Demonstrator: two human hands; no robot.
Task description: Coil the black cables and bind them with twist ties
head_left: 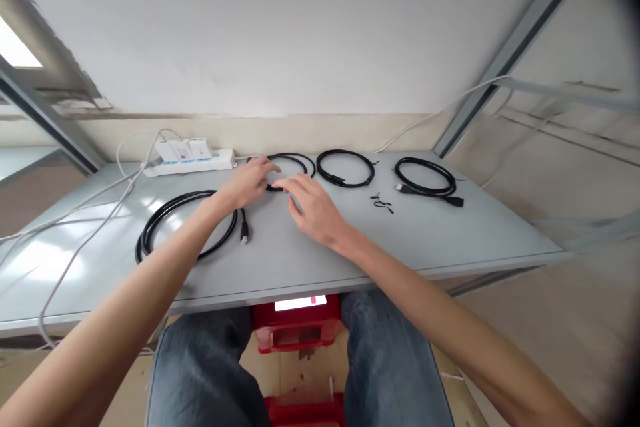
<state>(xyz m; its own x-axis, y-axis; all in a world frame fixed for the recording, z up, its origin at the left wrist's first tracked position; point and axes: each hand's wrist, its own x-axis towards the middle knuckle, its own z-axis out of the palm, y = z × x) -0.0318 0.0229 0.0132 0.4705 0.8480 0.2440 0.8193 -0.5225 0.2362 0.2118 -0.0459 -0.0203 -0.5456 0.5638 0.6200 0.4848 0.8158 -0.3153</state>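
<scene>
My left hand point(250, 181) is over the left side of a small coil of black cable point(306, 159), its fingers stretched out and partly covering it. Just right of it, my right hand point(315, 208) reaches to the coil's near side, fingers extended and thumb apart. Whether either hand touches the cable I cannot tell. Under my left forearm lies a larger black cable coil point(173, 202), its plug point(245, 232) poking out to the right. Two more coils lie to the right: a round black cable point(346, 185) and a black cable with thick connectors point(425, 193).
Several short black twist ties point(383, 203) lie near the right coils. At the back left stands a white power strip point(193, 163) with chargers; white cords point(100, 220) trail over the left of the grey table point(300, 267). Below is a red stool point(297, 327).
</scene>
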